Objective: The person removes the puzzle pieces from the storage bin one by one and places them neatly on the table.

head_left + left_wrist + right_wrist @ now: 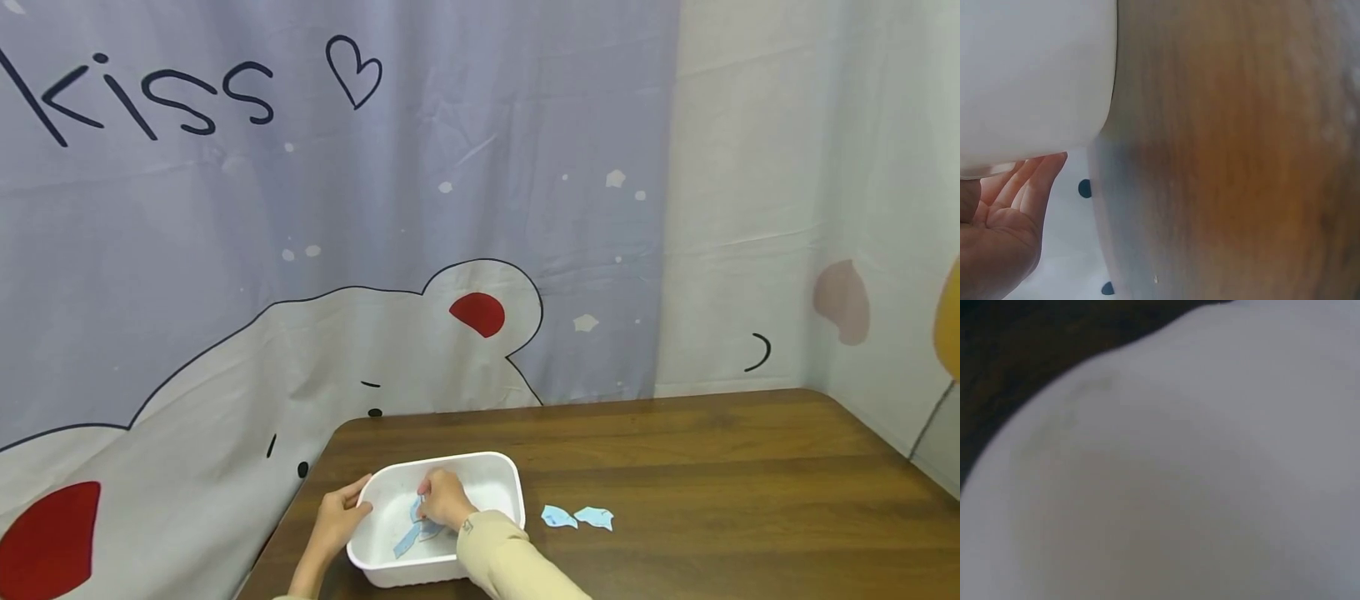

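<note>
A white plastic tub [510,492] stands on the wooden table. My left hand [337,518] holds its left end, fingers along the outside and thumb at the rim. In the left wrist view, that hand [1007,234] lies against the tub's wall [1035,75]. Reaching inside the tub, my right hand [447,500] pinches a light blue paper piece [416,507]. Other blue paper pieces [407,542] lie on the tub floor beneath it, partly hidden by the hand. The right wrist view is blurred and filled mostly by the tub's white surface [1210,456].
Two torn-looking light blue paper pieces, one [558,517] nearer the tub and another [595,517] beside it, lie right of the tub. The brown table [712,500] extends rightward. Behind it hangs a printed curtain [450,208].
</note>
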`<state>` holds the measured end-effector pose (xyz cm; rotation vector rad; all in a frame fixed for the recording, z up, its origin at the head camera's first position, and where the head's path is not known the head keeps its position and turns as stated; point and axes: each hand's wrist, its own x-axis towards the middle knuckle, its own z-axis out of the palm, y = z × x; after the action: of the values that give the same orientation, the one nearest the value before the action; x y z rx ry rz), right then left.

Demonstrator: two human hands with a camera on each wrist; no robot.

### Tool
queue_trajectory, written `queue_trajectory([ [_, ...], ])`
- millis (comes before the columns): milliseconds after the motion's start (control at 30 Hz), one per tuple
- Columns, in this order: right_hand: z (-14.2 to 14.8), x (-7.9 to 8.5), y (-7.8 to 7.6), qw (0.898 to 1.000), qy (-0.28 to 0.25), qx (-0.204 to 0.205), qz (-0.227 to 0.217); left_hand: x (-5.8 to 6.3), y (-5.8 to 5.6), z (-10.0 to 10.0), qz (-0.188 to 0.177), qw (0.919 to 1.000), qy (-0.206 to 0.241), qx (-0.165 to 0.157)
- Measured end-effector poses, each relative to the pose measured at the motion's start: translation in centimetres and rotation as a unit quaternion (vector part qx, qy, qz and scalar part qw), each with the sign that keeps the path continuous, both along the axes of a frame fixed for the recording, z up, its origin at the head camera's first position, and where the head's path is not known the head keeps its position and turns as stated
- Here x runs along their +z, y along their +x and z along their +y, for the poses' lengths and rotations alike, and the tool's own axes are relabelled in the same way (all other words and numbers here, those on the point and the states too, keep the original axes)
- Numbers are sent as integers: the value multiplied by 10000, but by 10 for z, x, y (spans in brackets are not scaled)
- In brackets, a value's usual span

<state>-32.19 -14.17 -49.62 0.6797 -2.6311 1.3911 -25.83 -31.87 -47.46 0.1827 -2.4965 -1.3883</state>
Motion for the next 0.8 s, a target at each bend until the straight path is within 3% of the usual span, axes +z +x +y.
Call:
queue_trajectory([
  [167, 7, 22, 11, 9966, -620, -80, -537, 1, 0, 1, 45, 10000, -41, -12],
  [467, 21, 31, 11, 9856, -1296, -3, -1086, -2, -1, 2, 60, 9999, -134, 85],
  [800, 42, 54, 11, 9676, -1962, 323, -1558, 0, -1, 1, -8, 9999, -145, 42],
])
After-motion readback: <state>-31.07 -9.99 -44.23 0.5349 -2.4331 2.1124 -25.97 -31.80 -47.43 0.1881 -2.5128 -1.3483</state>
